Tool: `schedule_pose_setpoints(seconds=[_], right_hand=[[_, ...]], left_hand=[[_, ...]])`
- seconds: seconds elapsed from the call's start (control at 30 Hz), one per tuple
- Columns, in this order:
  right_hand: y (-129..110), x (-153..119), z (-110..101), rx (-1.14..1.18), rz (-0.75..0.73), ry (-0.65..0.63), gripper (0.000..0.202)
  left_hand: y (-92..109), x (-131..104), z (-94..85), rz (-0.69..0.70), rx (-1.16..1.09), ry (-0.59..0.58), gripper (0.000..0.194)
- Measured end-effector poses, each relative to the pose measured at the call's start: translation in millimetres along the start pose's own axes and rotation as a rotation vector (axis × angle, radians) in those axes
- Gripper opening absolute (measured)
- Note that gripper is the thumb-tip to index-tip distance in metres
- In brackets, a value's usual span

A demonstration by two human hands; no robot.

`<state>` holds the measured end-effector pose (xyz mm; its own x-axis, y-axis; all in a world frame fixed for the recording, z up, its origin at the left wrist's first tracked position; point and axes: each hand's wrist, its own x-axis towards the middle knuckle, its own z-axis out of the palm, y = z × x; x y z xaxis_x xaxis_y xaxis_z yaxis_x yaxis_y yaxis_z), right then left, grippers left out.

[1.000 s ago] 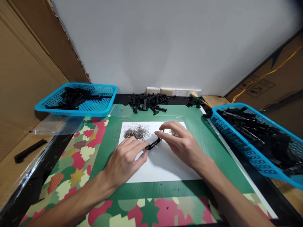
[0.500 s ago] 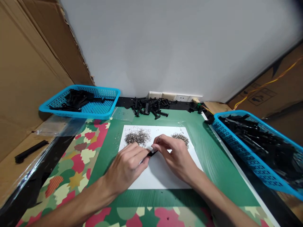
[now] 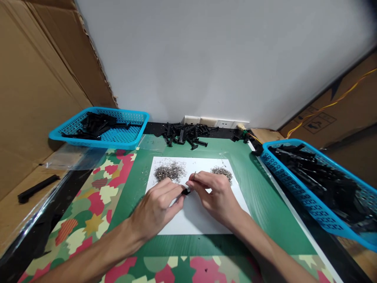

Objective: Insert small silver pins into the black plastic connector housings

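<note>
My left hand [image 3: 161,198] is closed round a small black plastic part [image 3: 186,192], most of it hidden by the fingers. Close beside it, my right hand [image 3: 213,192] pinches a thin, slender piece [image 3: 194,175] whose tip shows above the fingertips; its kind is too small to make out. Both hands meet over a white sheet [image 3: 200,220]. On that sheet, a heap of tiny metal springs or clips [image 3: 169,171] lies behind my left hand. A smaller heap of tiny metal pieces [image 3: 221,171] is behind my right hand.
Black plastic parts [image 3: 188,133] are piled by the wall. A blue basket [image 3: 123,142] at left and another blue basket [image 3: 306,208] at right hold more black parts. One long black part [image 3: 38,188] lies on cardboard at far left. Wall sockets [image 3: 225,124] stand behind.
My right hand has shifted slightly, and the thin piece stands more upright in its fingers. My left hand keeps its hold on the black part. The view has turned a little.
</note>
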<state>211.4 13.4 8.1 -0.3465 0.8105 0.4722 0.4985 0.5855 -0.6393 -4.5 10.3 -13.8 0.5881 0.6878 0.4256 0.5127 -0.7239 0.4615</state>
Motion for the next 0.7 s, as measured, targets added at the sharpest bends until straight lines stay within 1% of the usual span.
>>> schedule_pose_setpoints(seconds=[0.13, 0.2, 0.27, 0.33, 0.37, 0.4, 0.47, 0.53, 0.57, 0.63, 0.7], right_hand=[[2.2, -3.8, 2.7, 0.042, 0.011, -0.014, 0.025], [1.5, -3.5, 0.2, 0.055, 0.015, -0.025, 0.022], [-0.4, -1.5, -6.3, 0.069, 0.022, 0.014, 0.018], [-3.2, 1.0, -15.6, 0.049, -0.003, 0.095, 0.021], [-4.7, 1.8, -20.4, 0.004, -0.035, 0.117, 0.025], [-6.2, 2.1, -24.6, -0.065, -0.078, 0.106, 0.027], [-9.0, 0.5, -29.9, -0.243, -0.165, -0.005, 0.022], [-11.6, -4.8, -30.5, -0.410, -0.220, -0.098, 0.014], [-12.8, -8.7, -29.8, -0.468, -0.238, -0.107, 0.011], [-15.2, -17.8, -30.1, -0.531, -0.264, -0.063, 0.013], [-16.0, -27.0, -38.5, -0.569, -0.266, -0.005, 0.017]], left_hand=[[-3.9, -0.6, 3.3, 0.011, -0.056, 0.046, 0.016], [-5.3, -0.1, 4.4, 0.019, -0.064, 0.075, 0.016], [-5.3, 1.2, 4.3, 0.016, -0.074, 0.146, 0.017], [-3.9, 2.8, 3.0, 0.006, -0.099, 0.226, 0.021], [-2.7, 3.6, 1.9, 0.003, -0.117, 0.257, 0.022], [-1.4, 4.4, 0.6, 0.000, -0.138, 0.274, 0.023], [1.4, 5.4, -2.9, -0.011, -0.186, 0.283, 0.023], [3.9, 5.9, -6.5, -0.018, -0.236, 0.259, 0.023], [4.9, 6.0, -8.0, -0.011, -0.256, 0.240, 0.023], [6.6, 5.8, -10.0, 0.025, -0.279, 0.210, 0.025], [7.7, 5.3, -10.4, 0.053, -0.282, 0.199, 0.028]])
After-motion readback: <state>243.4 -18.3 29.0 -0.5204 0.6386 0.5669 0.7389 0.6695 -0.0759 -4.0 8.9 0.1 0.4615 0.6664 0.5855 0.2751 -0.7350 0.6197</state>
